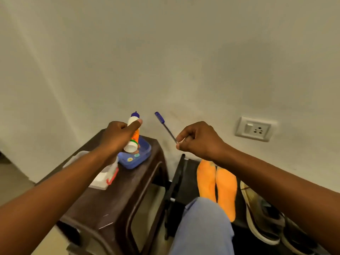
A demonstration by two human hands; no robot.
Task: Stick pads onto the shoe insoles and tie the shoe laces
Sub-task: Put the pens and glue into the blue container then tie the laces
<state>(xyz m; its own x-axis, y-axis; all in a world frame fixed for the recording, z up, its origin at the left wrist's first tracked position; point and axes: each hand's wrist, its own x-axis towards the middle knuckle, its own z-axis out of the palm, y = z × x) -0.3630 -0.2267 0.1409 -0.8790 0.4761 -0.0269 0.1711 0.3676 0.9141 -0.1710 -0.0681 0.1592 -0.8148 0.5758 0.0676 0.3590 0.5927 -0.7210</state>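
My left hand (117, 137) grips a white glue bottle (132, 137) with a blue cap and an orange label, held up over the brown stool. My right hand (198, 138) pinches the lower end of a blue pen (165, 127), whose capped end points up and to the left. Two orange insoles (217, 183) lie side by side on a black surface (187, 181) below my right forearm. A pair of dark shoes (265, 221) with pale soles lies to the right of the insoles, partly hidden by my right arm.
A dark brown plastic stool (117, 205) stands on the left and carries a blue lid-like dish (139, 157) and a white box with a red clasp (104, 177). My knee in blue trousers (206, 227) is in front. A wall socket (254, 128) sits on the white wall.
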